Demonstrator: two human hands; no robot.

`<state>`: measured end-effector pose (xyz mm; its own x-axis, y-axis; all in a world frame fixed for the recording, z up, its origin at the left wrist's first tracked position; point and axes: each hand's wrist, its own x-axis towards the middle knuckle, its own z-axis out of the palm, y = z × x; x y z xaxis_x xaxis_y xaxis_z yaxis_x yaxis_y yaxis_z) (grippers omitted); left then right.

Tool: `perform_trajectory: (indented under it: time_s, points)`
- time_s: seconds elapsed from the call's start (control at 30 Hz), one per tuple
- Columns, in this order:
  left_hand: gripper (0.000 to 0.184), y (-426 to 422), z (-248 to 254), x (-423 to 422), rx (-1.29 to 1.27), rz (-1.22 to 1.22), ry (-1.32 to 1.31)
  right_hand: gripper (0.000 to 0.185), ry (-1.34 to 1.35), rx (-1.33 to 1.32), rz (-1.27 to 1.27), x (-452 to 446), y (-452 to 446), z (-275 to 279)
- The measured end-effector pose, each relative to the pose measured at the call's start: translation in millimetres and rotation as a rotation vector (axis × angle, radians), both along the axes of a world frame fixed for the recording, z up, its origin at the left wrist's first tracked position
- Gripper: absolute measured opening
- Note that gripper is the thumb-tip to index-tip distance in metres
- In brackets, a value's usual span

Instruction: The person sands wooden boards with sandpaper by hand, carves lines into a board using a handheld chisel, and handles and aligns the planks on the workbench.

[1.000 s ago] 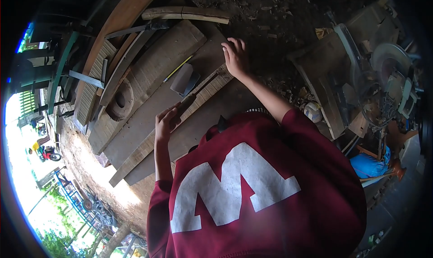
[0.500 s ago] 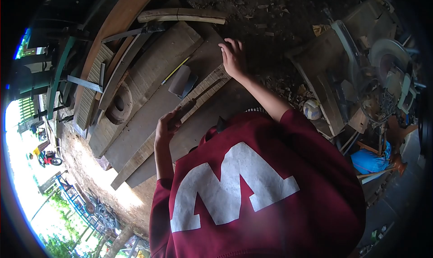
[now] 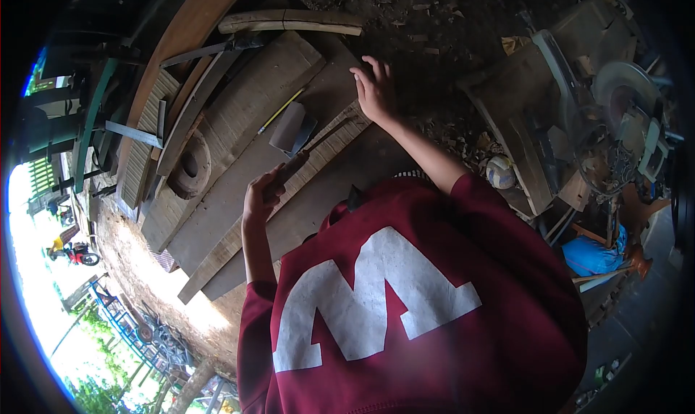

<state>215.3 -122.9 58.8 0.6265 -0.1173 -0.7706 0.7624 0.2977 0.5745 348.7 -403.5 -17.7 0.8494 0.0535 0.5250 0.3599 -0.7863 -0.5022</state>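
Note:
My left hand (image 3: 262, 195) has its fingers curled round the dark handle of a long thin tool (image 3: 291, 169). The tool's narrow blade points up and right along a light wooden strip (image 3: 217, 263). My right hand (image 3: 375, 92) is raised near the upper end of that strip, its fingers bent and apart, with nothing in it. A greyish block (image 3: 289, 124) lies on the boards beside the tool, with a dark flat piece partly under it. A yellow pencil (image 3: 281, 110) is just left of the block.
A round hollowed wooden piece (image 3: 192, 169) lies on the left boards. A metal strip (image 3: 134, 134) and curved timbers are beyond it. On the right are a ball (image 3: 500, 173), a machine with a round blade (image 3: 624, 88) and a blue bag (image 3: 594, 256). A red motorcycle (image 3: 81, 254) stands outside.
My left hand has moved slightly down and left, and its fingers have closed more round the tool's handle. My right hand has stayed almost still, while the view has shifted a little.

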Motion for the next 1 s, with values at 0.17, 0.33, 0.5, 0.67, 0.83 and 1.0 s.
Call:
perform_trajectory:
  time_s: [0.17,0.33,0.5,0.67,0.83,1.0]
  points:
    - [0.043,2,-4,1,-0.035,-0.009,0.039,0.02,0.002,0.017,0.013,0,0,-1]
    - [0.043,2,-11,4,-0.001,-0.028,0.079,0.019,-0.001,0.02,0.015,0,0,1]
    - [0.04,-12,9,7,0.171,-0.119,0.023,0.019,-0.011,0.027,0.011,1,2,-1]
    - [0.027,-19,-6,-2,0.233,-0.33,-0.03,0.018,-0.004,0.053,-0.004,2,4,-4]
    - [0.024,-31,-6,-20,-0.159,-0.137,0.217,0.017,0.001,0.067,-0.021,2,5,-7]
    - [0.019,-52,-9,-34,0.011,-0.019,0.115,0.016,-0.007,0.063,-0.026,2,6,-8]
